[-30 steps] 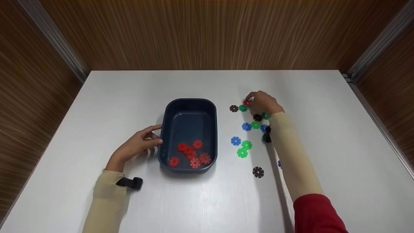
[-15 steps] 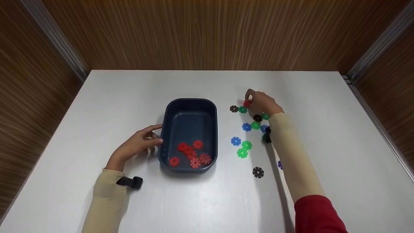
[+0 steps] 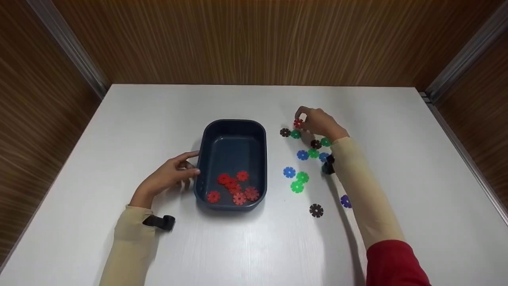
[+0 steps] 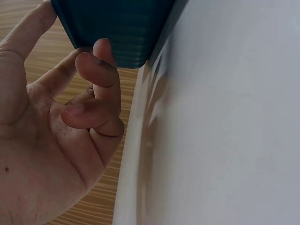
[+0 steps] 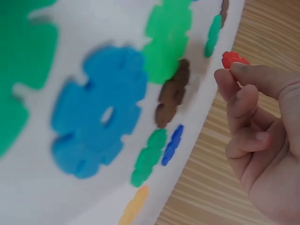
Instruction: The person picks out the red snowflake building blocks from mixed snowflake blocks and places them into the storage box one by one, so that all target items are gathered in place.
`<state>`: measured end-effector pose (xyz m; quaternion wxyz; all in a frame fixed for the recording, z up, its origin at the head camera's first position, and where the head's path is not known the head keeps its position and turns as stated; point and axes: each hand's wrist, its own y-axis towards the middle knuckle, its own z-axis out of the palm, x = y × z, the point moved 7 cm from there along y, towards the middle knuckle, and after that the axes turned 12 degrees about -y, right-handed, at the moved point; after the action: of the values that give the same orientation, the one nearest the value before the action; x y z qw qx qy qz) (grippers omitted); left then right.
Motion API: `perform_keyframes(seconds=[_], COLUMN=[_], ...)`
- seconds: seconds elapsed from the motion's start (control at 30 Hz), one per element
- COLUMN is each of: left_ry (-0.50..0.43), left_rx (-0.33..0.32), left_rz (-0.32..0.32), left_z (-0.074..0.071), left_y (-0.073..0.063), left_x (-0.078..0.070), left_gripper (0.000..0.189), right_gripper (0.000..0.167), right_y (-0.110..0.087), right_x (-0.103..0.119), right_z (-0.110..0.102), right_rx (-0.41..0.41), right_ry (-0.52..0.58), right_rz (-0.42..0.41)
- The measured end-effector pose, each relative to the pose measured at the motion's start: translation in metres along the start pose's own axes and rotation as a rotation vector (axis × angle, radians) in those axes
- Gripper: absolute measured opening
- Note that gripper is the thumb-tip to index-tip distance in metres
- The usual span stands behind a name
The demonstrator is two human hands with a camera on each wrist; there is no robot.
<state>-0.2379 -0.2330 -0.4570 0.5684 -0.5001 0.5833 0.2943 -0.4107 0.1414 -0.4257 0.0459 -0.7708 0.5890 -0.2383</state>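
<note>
My right hand [image 3: 319, 122] pinches a red interlocking disc [image 3: 298, 123], notched round its edge, between thumb and fingertips. In the right wrist view the red disc [image 5: 233, 59] shows above the thumb tip, and the other fingers curl loosely. It is held over the far side of the scattered discs, close by a green disc [image 3: 295, 134] and a brown disc [image 3: 285, 132]. My left hand [image 3: 168, 176] touches the left outer side of a dark blue tray [image 3: 201, 159] with thumb and forefinger. Several red discs [image 3: 232, 184] lie in the tray's near end.
Right of the tray lie loose discs: blue [image 3: 289, 172], light green [image 3: 297, 186], black [image 3: 316, 210] and purple [image 3: 346, 201]. A yellow disc [image 5: 134, 206] shows in the right wrist view. Wood-grain panels [image 3: 254, 43] enclose the white table [image 3: 238, 246].
My right hand has lifted the red disc and moved slightly left with it. The purple disc shows more fully beside the right forearm. The left hand and the tray stay put.
</note>
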Motion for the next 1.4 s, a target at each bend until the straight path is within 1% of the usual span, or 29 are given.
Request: perform_keyframes(seconds=[0.17,0.4,0.53,0.7,0.77,0.9,1.0,1.07,1.23,1.4], left_ry=[-0.003,0.008,-0.001,-0.010,-0.009,-0.007,-0.009,-0.009,-0.012,-0.016], left_rx=[0.001,-0.011,-0.009,-0.009,-0.010,-0.004,-0.009,-0.011,-0.007,-0.004], left_rz=[-0.003,-0.008,-0.005,0.003,0.008,0.016,0.009,0.003,0.004,0.008], left_z=[0.000,-0.002,-0.002,-0.003,-0.003,-0.004,-0.004,-0.004,-0.005,-0.006], left_y=[0.001,0.001,0.001,0.002,0.002,0.002,0.002,0.002,0.002,0.002], left_x=[0.000,0.004,0.004,0.004,0.004,0.003,0.003,0.003,0.003,0.005], left_gripper=[0.063,0.063,0.063,0.064,0.064,0.064,0.063,0.063,0.063,0.063], right_gripper=[0.038,0.039,0.037,0.035,0.034,0.034,0.033,0.033,0.031,0.031], right_y=[-0.004,-0.013,-0.021,-0.035,-0.041,-0.051,-0.059,-0.064,-0.077,-0.086], right_x=[0.011,0.031,0.049,0.075,0.085,0.101,0.112,0.118,0.132,0.140], right_z=[-0.009,-0.020,-0.026,-0.029,-0.028,-0.024,-0.020,-0.018,-0.013,-0.002], right_rx=[-0.033,-0.083,-0.134,-0.188,-0.207,-0.202,-0.190,-0.205,-0.243,-0.228], right_ry=[0.048,0.099,0.117,0.080,0.057,0.064,0.078,0.067,0.048,0.062], right_rz=[-0.068,-0.101,-0.140,-0.200,-0.228,-0.270,-0.298,-0.330,-0.419,-0.487])
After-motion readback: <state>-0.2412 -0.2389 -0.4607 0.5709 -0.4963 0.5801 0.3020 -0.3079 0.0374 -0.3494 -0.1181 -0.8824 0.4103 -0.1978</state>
